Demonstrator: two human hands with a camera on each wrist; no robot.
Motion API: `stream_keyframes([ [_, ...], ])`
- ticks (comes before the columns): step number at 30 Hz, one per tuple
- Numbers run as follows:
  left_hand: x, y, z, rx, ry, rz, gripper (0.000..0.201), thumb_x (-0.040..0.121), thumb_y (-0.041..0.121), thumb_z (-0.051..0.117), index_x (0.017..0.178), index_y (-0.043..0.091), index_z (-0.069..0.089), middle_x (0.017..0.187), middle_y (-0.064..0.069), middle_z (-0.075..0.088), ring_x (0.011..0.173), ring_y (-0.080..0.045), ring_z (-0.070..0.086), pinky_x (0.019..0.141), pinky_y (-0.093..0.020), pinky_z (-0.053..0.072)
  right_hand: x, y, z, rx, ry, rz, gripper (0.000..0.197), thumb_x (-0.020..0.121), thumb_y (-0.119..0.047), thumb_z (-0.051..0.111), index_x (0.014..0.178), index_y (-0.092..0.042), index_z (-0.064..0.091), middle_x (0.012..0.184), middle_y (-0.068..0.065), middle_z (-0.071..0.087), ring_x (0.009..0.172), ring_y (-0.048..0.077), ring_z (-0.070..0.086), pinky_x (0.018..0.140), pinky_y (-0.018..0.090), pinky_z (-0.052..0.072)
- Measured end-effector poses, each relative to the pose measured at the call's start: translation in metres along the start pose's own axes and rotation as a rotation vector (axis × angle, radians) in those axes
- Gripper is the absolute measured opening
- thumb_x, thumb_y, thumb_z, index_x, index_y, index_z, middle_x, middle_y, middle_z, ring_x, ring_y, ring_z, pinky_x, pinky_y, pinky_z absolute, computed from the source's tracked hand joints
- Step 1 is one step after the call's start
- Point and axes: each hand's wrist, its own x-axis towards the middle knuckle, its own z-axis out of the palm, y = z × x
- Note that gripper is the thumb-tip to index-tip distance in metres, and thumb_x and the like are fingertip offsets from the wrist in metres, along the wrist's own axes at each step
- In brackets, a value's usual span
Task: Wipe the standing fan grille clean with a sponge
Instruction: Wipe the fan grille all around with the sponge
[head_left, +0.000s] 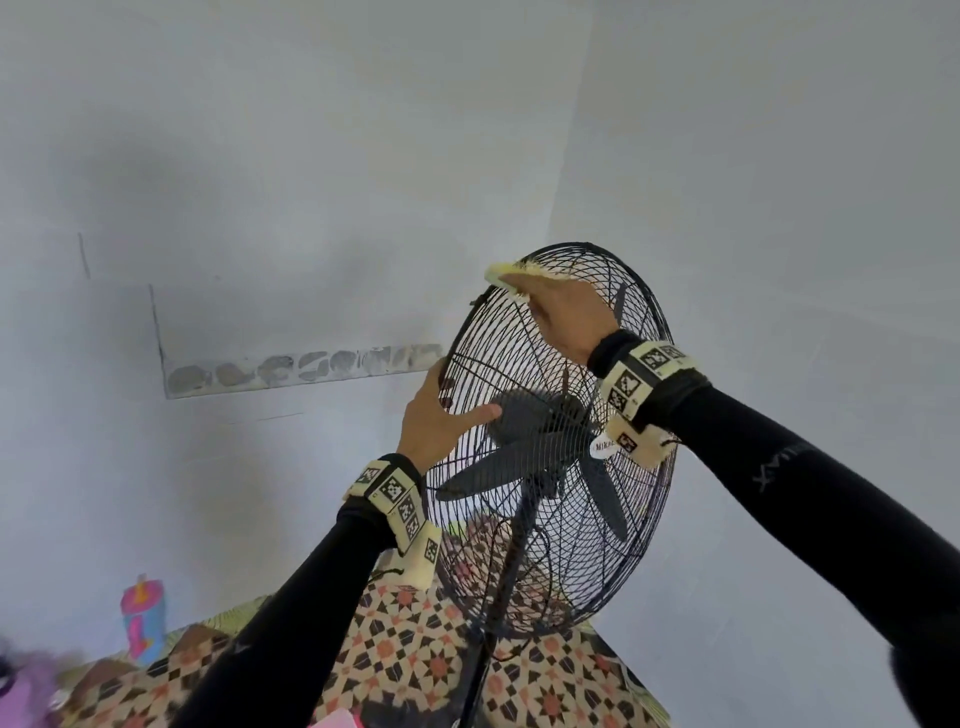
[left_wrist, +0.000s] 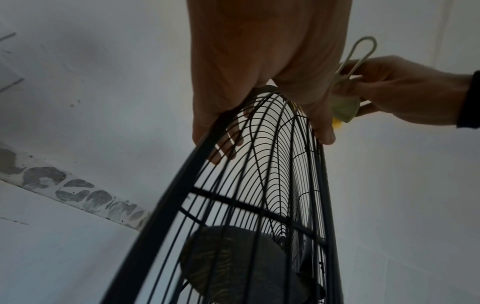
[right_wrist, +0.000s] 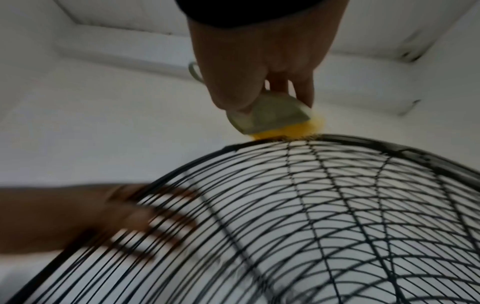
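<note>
A black wire fan grille (head_left: 561, 441) stands on a pole, its dark blades visible behind the wires. My right hand (head_left: 558, 312) grips a yellow sponge (head_left: 506, 273) and presses it on the top rim of the grille (right_wrist: 324, 137). The right wrist view shows the sponge (right_wrist: 275, 117) pinched between thumb and fingers, its yellow side against the rim. My left hand (head_left: 441, 415) grips the grille's left edge, thumb on the near face and fingers curled round the rim (left_wrist: 228, 131). A pale loop on the sponge (left_wrist: 361, 51) sticks out above my right hand (left_wrist: 405, 90).
White walls meet in a corner behind the fan. A patterned cloth (head_left: 415, 665) covers the surface below the fan pole (head_left: 498, 597). A colourful drink bottle (head_left: 143, 618) stands at the lower left, with a purple item (head_left: 26, 691) beside it.
</note>
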Motion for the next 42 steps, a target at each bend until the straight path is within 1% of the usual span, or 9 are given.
stream_keyframes([
  [5,0.003,-0.004,0.000,0.013,0.005,0.005,0.104,0.076,0.056,0.086,0.159,0.029,0.031,0.156,0.000,0.049,0.137,-0.020,0.049,0.111,-0.033,0.035,-0.036,-0.032,0.011,0.089,-0.199,-0.234,0.038,0.106,-0.019,0.047,0.143,-0.019,0.054,0.059,-0.013,0.046,0.046,-0.002,0.034,0.050,0.011,0.035],
  [9,0.003,-0.002,0.000,-0.013,-0.007,0.017,0.104,0.074,0.056,0.087,0.159,0.032,0.033,0.147,0.005,0.056,0.130,-0.014,0.053,0.113,-0.039,0.042,-0.008,0.005,0.001,0.223,0.192,0.156,0.036,0.107,-0.019,0.047,0.142,-0.014,0.055,0.084,0.001,0.066,0.059,0.007,0.049,0.060,0.017,0.047],
  [12,0.003,0.000,0.000,-0.019,-0.008,0.007,0.103,0.074,0.055,0.088,0.158,0.032,0.034,0.147,0.009,0.055,0.131,-0.012,0.053,0.114,-0.038,0.041,-0.004,0.026,0.012,0.247,0.211,0.284,0.035,0.107,-0.021,0.048,0.140,-0.009,0.056,0.098,0.008,0.068,0.066,0.007,0.053,0.067,0.028,0.055],
  [18,0.006,-0.005,-0.003,0.007,-0.007,-0.030,0.117,0.063,0.074,0.086,0.159,0.032,0.033,0.152,0.005,0.053,0.135,-0.016,0.052,0.114,-0.042,0.041,-0.062,-0.004,0.031,0.329,-0.070,-0.160,0.034,0.104,-0.012,0.052,0.138,-0.007,0.057,0.098,-0.004,0.060,0.059,-0.004,0.048,0.056,0.011,0.045],
  [24,0.005,-0.003,0.000,0.003,0.014,-0.066,0.114,0.061,0.069,0.090,0.155,0.030,0.040,0.140,0.009,0.059,0.129,-0.014,0.056,0.115,-0.045,0.043,-0.024,0.045,0.030,0.343,0.266,0.218,0.033,0.106,-0.018,0.048,0.137,-0.011,0.059,0.104,0.006,0.072,0.056,-0.006,0.044,0.053,0.005,0.038],
  [30,0.004,0.001,0.005,-0.023,0.055,-0.095,0.105,0.064,0.061,0.093,0.151,0.029,0.045,0.141,0.006,0.060,0.129,-0.015,0.056,0.110,-0.041,0.044,-0.058,0.022,0.030,0.419,-0.095,-0.148,0.031,0.108,-0.018,0.048,0.134,-0.007,0.061,0.074,-0.006,0.059,0.049,0.002,0.041,0.047,0.012,0.039],
  [36,0.000,0.004,0.011,-0.022,0.074,-0.097,0.103,0.062,0.065,0.092,0.149,0.034,0.046,0.137,0.010,0.060,0.125,-0.011,0.057,0.102,-0.034,0.045,-0.033,0.066,0.029,0.362,0.288,0.247,0.036,0.107,-0.018,0.045,0.140,-0.006,0.055,0.089,0.004,0.069,0.055,-0.003,0.049,0.047,0.006,0.039],
  [39,-0.001,0.007,0.009,0.001,0.086,-0.094,0.109,0.058,0.070,0.091,0.150,0.033,0.046,0.137,0.009,0.060,0.127,-0.011,0.057,0.104,-0.035,0.045,-0.065,0.045,0.048,0.459,0.025,-0.003,0.035,0.107,-0.021,0.046,0.140,-0.013,0.056,0.082,0.003,0.067,0.050,0.004,0.045,0.046,0.011,0.037],
  [42,-0.002,0.013,0.006,0.034,0.074,-0.109,0.103,0.064,0.060,0.091,0.150,0.026,0.045,0.136,0.005,0.061,0.126,-0.013,0.056,0.111,-0.041,0.044,-0.092,0.032,0.047,0.588,-0.021,-0.116,0.038,0.106,-0.028,0.046,0.143,-0.019,0.052,0.110,0.000,0.066,0.067,0.002,0.055,0.056,0.012,0.047],
])
